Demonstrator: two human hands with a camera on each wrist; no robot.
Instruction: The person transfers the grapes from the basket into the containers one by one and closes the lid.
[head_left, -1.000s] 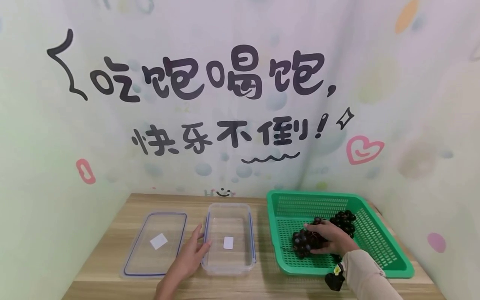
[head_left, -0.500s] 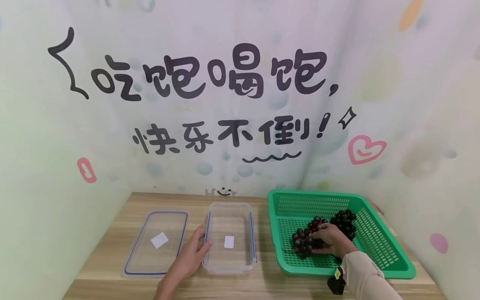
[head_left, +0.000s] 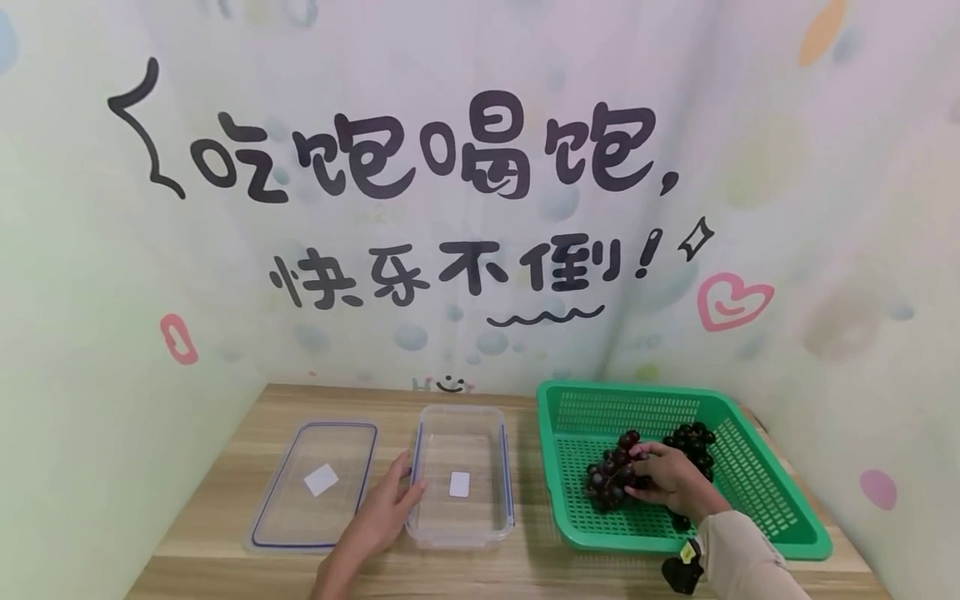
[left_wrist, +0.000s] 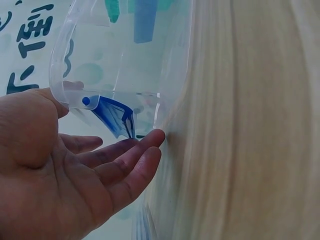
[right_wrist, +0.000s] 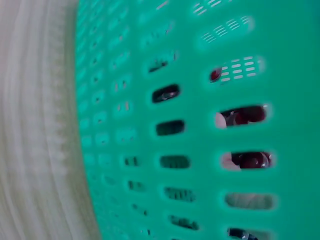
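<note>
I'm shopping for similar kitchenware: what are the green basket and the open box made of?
Green basket: probably molded plastic, smooth-looking; its evenly slotted walls suggest it. Open box: likely clear, smooth plastic, since the table shows through, though glass isn't ruled out.

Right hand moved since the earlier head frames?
Yes, slightly rightward: in the head view, the right hand sits a little farther from the left rim of the green basket.

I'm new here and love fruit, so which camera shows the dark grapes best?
The head view: it looks down into the green basket, showing the dark grapes, partly covered by the right hand. The right wrist view gives only dark-red glimpses through the basket's slots; the left wrist view shows none.
</note>
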